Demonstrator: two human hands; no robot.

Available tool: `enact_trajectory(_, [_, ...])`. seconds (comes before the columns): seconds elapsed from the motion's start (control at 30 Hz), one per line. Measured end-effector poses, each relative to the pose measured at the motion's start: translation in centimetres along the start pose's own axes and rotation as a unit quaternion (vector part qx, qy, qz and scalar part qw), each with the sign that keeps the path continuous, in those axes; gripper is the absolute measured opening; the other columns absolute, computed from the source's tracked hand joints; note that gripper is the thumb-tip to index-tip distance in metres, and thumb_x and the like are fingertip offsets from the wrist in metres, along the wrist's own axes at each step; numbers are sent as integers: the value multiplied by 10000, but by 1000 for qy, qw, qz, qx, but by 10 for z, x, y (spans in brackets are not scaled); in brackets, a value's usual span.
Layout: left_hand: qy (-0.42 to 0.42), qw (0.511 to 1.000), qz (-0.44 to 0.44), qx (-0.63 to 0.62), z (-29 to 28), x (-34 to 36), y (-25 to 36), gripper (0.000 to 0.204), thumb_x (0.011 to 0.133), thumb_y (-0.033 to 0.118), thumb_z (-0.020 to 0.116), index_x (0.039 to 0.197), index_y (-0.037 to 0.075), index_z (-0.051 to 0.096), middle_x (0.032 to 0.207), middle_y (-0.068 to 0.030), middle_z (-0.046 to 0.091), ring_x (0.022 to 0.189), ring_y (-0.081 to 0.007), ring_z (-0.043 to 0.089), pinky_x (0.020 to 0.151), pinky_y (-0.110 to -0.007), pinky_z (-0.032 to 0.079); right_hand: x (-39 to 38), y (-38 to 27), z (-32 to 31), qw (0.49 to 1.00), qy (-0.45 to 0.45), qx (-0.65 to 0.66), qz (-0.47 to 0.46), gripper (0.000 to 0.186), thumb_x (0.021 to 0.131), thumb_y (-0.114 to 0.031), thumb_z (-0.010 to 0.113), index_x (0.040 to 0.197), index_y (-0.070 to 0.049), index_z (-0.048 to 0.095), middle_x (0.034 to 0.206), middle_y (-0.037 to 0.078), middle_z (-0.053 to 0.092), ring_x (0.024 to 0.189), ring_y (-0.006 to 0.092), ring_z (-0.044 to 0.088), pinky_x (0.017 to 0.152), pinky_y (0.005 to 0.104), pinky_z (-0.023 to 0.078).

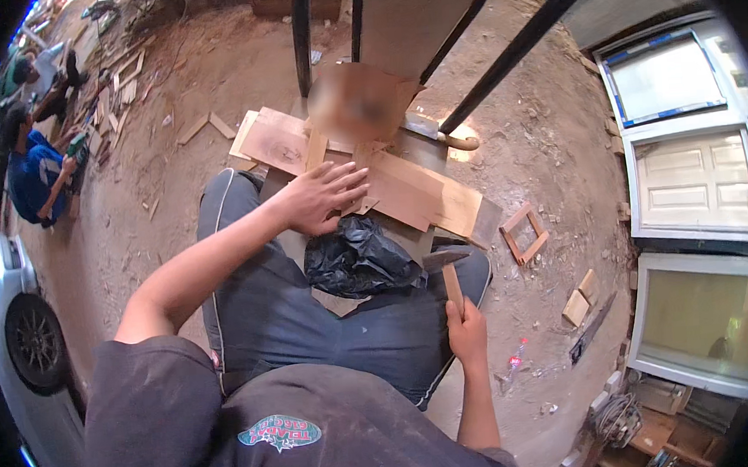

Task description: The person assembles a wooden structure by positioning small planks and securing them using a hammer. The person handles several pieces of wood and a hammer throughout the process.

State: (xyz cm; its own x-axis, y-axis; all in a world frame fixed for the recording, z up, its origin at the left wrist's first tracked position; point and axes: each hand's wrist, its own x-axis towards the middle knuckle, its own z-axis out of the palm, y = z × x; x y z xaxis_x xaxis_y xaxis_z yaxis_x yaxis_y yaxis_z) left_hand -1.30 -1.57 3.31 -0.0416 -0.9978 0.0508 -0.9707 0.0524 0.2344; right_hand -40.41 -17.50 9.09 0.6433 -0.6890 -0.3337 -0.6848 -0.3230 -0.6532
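My left hand point(326, 193) is open, fingers spread, over pieces of wood stacked in front of my lap, among them a pinkish board point(274, 141) and a pale board point(451, 200). My right hand point(465, 331) grips a wooden-handled tool point(452, 283) with a dark metal head, upright by my right leg. A crumpled black plastic bag point(354, 256) lies between my legs, below the boards. Behind the boards a brown patch point(356, 100) is blurred, so I cannot make it out.
A dark-framed chair-like structure point(410, 10) stands ahead. Right: white-framed windows point(701, 315), a small wooden frame point(524, 233), wood blocks point(578, 304). Left: a silver car point(16, 380) and two people point(45, 178) among wood scraps. A brown crate point(288, 3) sits at the back.
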Motion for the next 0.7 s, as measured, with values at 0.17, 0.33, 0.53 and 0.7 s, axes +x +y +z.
enact_trajectory(0.17, [24, 999, 2, 35, 13, -7, 2, 857, 801, 131, 693, 1591, 114, 362, 1694, -109, 289, 1571, -295, 261, 1279, -449, 260, 10, 13, 7, 999, 2, 43, -8, 423, 1036, -371, 619, 903, 30, 618, 706, 231, 599, 634, 349, 595, 619, 450, 457])
enact_trajectory(0.33, [97, 995, 12, 22, 15, -9, -5, 668, 903, 196, 687, 1517, 49, 467, 1612, -138, 430, 1518, -317, 374, 1246, -447, 326, 9, 19, 12, 999, 24, 41, -10, 439, 1031, -386, 622, 889, 30, 621, 714, 231, 601, 641, 348, 598, 622, 453, 458])
enact_trajectory(0.53, [188, 979, 19, -74, -2, -18, -8, 696, 852, 43, 677, 1516, 27, 467, 1576, -172, 474, 1489, -350, 416, 1221, -471, 369, 9, 19, 15, 998, 36, 39, -15, 461, 1026, -401, 619, 858, 28, 604, 737, 244, 613, 671, 393, 610, 635, 472, 461])
enact_trajectory(0.7, [113, 992, 19, -53, 12, -19, 1, 815, 798, 32, 666, 1566, 81, 396, 1603, -169, 424, 1511, -344, 376, 1249, -476, 332, 11, 14, 14, 999, 29, 6, -16, 463, 1024, -409, 614, 863, 25, 608, 754, 248, 621, 708, 418, 630, 659, 486, 474])
